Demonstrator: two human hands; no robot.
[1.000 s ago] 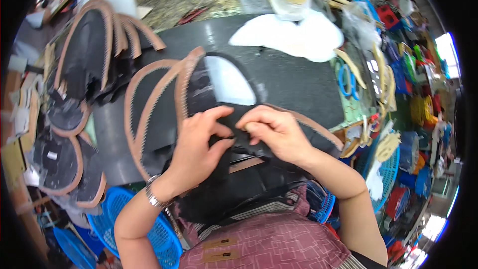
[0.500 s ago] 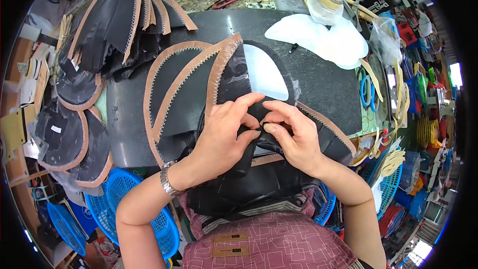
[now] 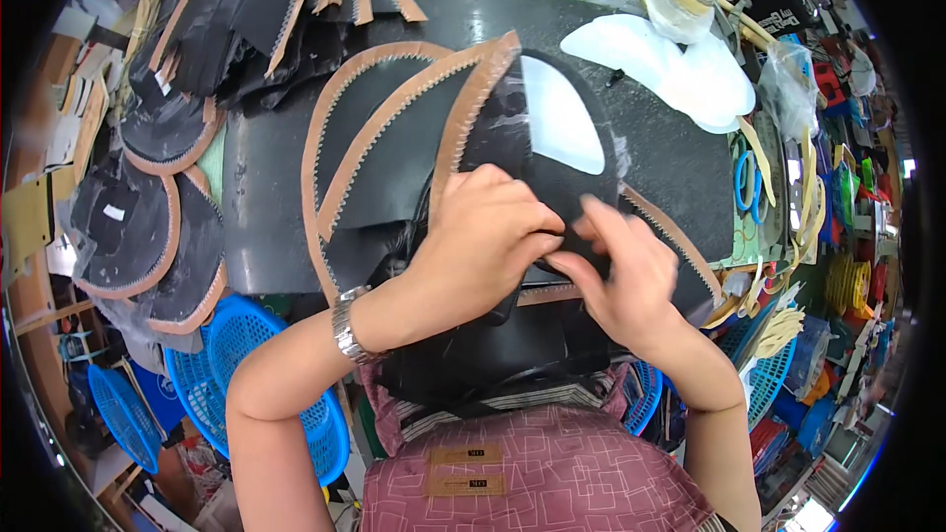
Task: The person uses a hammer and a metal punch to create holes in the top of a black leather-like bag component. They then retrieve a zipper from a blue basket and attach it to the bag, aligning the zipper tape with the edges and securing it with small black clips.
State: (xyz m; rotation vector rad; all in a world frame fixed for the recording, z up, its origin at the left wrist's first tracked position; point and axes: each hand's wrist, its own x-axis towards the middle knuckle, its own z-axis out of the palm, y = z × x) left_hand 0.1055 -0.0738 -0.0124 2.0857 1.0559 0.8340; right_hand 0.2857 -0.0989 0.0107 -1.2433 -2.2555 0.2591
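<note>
Rolled over since the earlier frame, the left hand (image 3: 483,227) shows me more of its back, while the right hand (image 3: 636,281) has come out of its pinch. I see the left thumb and fingertips pressed together on the black piece (image 3: 504,123), though exactly which fold they have is hidden from me. The right thumb and blurred fingers stand well apart with nothing between them, the thumb tip near the left fingertips. From my camera the black piece, with its white panel (image 3: 564,118), lies on the dark board (image 3: 266,197) just in front of the person, brown zigzag-stitched trim (image 3: 478,103) along its left side. Beyond the right hand I find a white sheet (image 3: 660,69) and blue-handled scissors (image 3: 745,184).
</note>
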